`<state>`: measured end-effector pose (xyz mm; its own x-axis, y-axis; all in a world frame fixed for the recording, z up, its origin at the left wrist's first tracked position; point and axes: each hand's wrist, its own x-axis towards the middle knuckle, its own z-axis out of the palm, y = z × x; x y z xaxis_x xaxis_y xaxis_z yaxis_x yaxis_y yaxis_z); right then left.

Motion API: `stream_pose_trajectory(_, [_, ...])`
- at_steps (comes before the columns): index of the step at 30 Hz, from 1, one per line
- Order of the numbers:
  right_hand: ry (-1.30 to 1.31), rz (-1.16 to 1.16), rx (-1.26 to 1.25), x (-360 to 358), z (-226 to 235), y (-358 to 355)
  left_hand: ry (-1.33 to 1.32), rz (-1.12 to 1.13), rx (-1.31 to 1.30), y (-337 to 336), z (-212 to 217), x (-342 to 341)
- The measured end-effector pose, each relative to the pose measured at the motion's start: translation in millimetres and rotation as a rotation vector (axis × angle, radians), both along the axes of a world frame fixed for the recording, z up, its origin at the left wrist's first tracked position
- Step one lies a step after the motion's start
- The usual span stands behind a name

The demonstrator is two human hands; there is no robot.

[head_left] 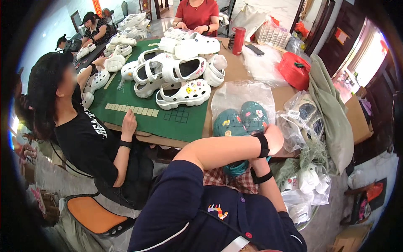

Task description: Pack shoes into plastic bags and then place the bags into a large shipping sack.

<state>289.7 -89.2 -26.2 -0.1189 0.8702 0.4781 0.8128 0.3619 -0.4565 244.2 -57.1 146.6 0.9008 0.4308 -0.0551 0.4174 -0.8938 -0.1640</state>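
Observation:
Two teal clogs (253, 115) with colourful charms lie side by side on a clear plastic bag (221, 93) at the table's near edge. My left forearm reaches across in front of them, and my left hand (275, 139) is bent at the right clog's near side, its fingers mostly hidden. Below it, my right hand (257, 163) comes up under the left wrist, with its fingers covered. Dark bands circle both wrists. Over my lap, beneath the left forearm, shows a teal looped thing (236, 169) whose kind I cannot make out.
White clogs (183, 93) are piled on the green mat (168, 128). A person in black (84, 138) sits at left by pale strips (132, 110); a person in red (197, 12) is opposite. A red roll (294, 70), red cup (238, 41), phone (255, 50) and bagged shoes (305, 112) lie rightward.

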Motion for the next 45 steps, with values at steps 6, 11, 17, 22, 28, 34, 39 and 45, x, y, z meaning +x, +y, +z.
stream_pose_trajectory(6, [-0.093,-0.12,-0.053,-6,38,3,-0.391,-0.073,-0.205,-6,-22,-14])
stream_pose_trajectory(11, [-0.166,-0.232,-0.075,-13,52,-30,-0.52,-0.13,0.069,-26,1,-56])
stream_pose_trajectory(17, [-0.026,-0.336,-0.066,-3,104,-1,-0.953,-0.064,0.003,21,30,-133])
stream_pose_trajectory(22, [0.283,-0.366,-0.09,-1,123,1,-0.926,0.016,-0.213,35,8,-160])
stream_pose_trajectory(28, [0.255,-0.386,-0.144,0,119,10,-1.035,-0.011,-0.374,30,-11,-164])
stream_pose_trajectory(34, [0.315,-0.489,-0.25,-3,124,30,-1.012,-0.246,-0.237,6,-15,-162])
stream_pose_trajectory(39, [0.42,-0.378,-0.096,9,116,34,-1.157,-0.032,-0.178,15,-24,-187])
stream_pose_trajectory(45, [0.809,-0.288,-0.257,11,115,33,-1.368,0.275,-0.635,31,-82,-188])
